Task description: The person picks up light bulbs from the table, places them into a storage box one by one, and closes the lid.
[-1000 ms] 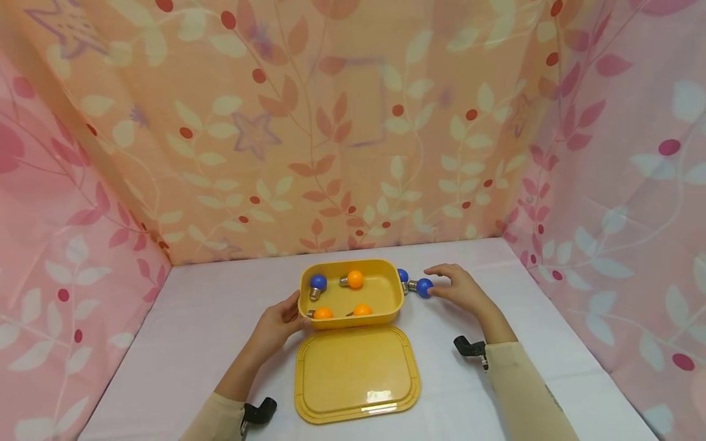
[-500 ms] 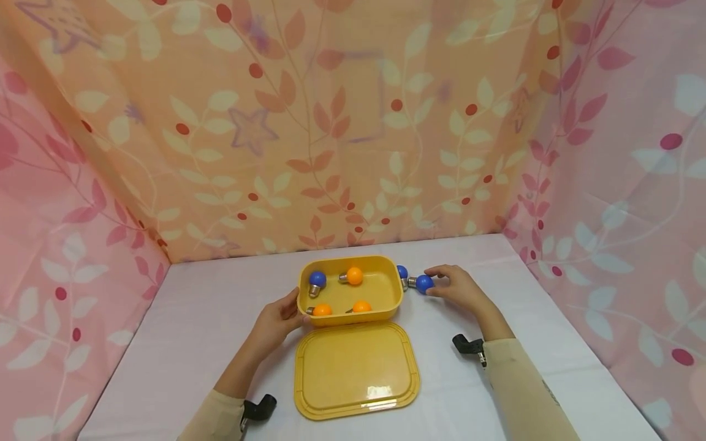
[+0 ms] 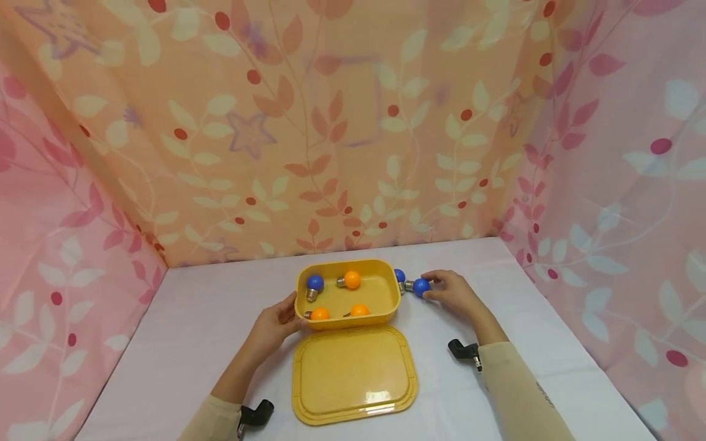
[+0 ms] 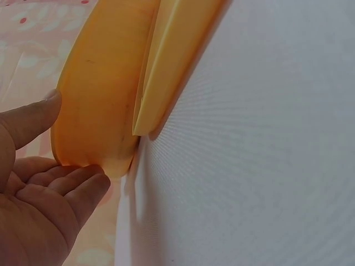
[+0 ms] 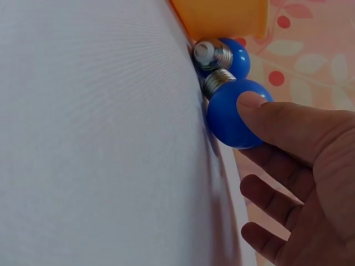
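My right hand [image 3: 455,294] pinches the round end of a blue light bulb [image 5: 230,113] between thumb and index finger, its other fingers apart from it. This bulb lies on the table to the right of a yellow plastic container [image 3: 380,294], its metal screw base pointing left. A second blue bulb [image 5: 239,58] lies between it and the container, partly hidden in the head view. At the container's left front corner, my left hand [image 3: 271,331] holds the wall with thumb and fingers. Inside lie a blue bulb [image 3: 315,282] and several orange bulbs [image 3: 352,280].
A flat yellow lid [image 3: 353,376] lies just in front of the container. White cloth [image 3: 209,306] covers the table. Patterned curtains [image 3: 309,122] stand behind and at both sides. A black wrist camera [image 3: 464,349] sits by each sleeve.
The right hand's fingers have closed onto the blue bulb beside the container. The left hand and container stay in place; the head view has shifted slightly.
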`<state>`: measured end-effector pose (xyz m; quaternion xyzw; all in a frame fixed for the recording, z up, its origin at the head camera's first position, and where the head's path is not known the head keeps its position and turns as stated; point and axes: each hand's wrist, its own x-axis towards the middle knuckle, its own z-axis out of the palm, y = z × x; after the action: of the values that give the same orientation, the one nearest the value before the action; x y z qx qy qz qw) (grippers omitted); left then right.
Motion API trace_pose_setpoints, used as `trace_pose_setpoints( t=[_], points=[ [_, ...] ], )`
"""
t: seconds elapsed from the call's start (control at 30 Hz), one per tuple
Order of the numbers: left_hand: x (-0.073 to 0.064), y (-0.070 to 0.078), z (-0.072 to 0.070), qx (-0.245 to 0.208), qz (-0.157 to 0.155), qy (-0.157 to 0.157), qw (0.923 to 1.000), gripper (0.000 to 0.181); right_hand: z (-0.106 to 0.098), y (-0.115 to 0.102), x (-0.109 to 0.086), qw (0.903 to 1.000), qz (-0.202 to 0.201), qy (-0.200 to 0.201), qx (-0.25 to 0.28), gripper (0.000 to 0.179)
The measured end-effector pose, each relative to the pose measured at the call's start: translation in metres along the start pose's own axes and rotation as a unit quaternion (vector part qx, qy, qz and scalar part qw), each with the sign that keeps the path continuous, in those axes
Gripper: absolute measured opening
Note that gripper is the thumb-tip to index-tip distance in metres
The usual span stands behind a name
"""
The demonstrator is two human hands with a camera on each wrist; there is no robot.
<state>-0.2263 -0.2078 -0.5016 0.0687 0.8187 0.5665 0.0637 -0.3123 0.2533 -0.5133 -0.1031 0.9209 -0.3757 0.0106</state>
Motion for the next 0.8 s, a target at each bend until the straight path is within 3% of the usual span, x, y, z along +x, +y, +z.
trace_pose_setpoints(
  t=[0.27,0.63,0.8],
  points=[
    [-0.001,-0.001,-0.001,-0.003,-0.002,-0.005,1.0,0.085,-0.005,-0.004,-0.002,0.9994,0.014,0.026,-0.02,0.048],
    [-0.003,0.003,0.0,-0.01,-0.006,-0.006,0.9999,0.084,-0.02,-0.02,0.0,0.9979,-0.015,0.048,-0.041,0.048],
    [-0.001,0.003,-0.001,-0.001,-0.005,-0.006,1.0,0.084,-0.032,-0.036,0.008,0.9976,-0.028,0.037,-0.05,0.047]
  ],
)
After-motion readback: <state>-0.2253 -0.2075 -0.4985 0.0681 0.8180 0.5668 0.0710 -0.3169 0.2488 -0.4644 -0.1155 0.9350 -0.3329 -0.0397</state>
